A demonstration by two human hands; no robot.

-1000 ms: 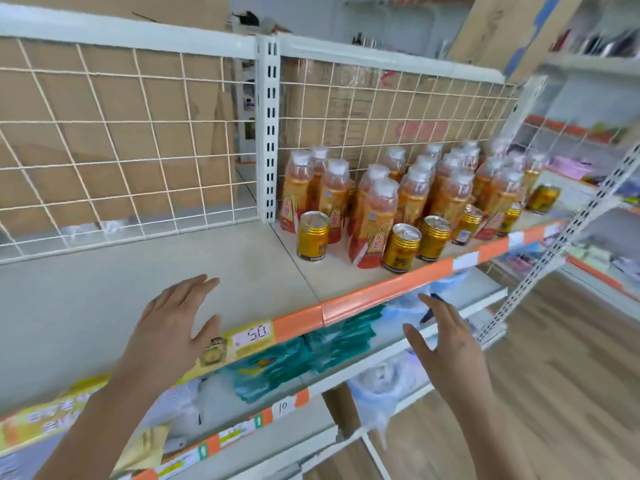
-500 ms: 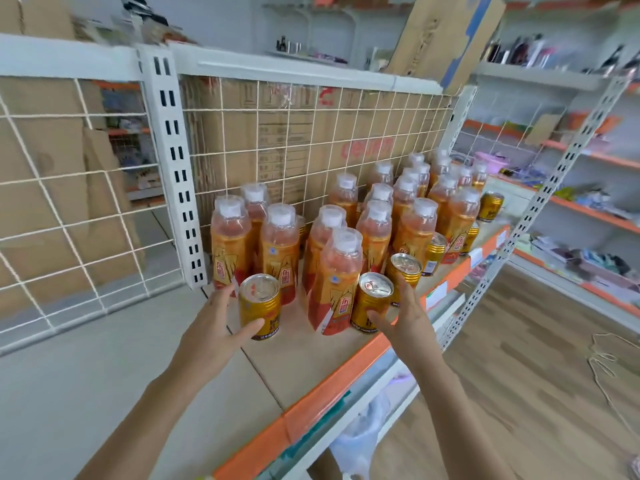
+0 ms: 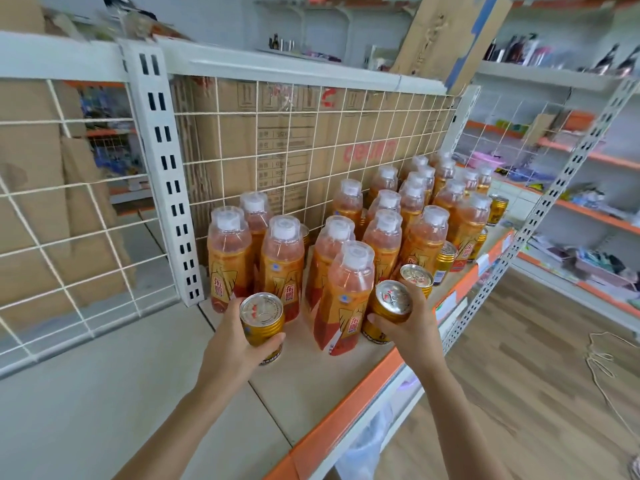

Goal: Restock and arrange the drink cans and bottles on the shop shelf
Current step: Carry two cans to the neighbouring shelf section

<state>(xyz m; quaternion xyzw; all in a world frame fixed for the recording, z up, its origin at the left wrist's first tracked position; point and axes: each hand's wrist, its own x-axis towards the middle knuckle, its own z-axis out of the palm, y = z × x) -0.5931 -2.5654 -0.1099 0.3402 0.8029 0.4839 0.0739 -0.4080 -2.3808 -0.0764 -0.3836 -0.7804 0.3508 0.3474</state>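
The left hand (image 3: 232, 344) grips a gold can (image 3: 262, 323) around its side, with the thumb on the near face and the fingers wrapped behind. The right hand (image 3: 410, 329) holds a second gold can (image 3: 388, 306) in the same way, from the right and from below the rim. Both cans are upright, with the long axis vertical and the pull-tab lids facing up. I cannot tell whether they stand on the shelf board (image 3: 104, 393) or are already a little lifted.

One front bottle (image 3: 346, 299) of orange drink stands between the two cans, just beside each, so each hand has its own can and they do not cross. A third gold can (image 3: 416, 277) stands directly behind the right one, touching or almost touching it.

Both forearms reach forward and upward over the orange front edge (image 3: 346, 419), with the wrists nearly straight. The other bottles (image 3: 384, 233) fill the back right part, up to the wire grid (image 3: 311, 150). The bare board lies to the left, past the white post (image 3: 162, 174), so the left hand is probably nearer if the cans must go there.
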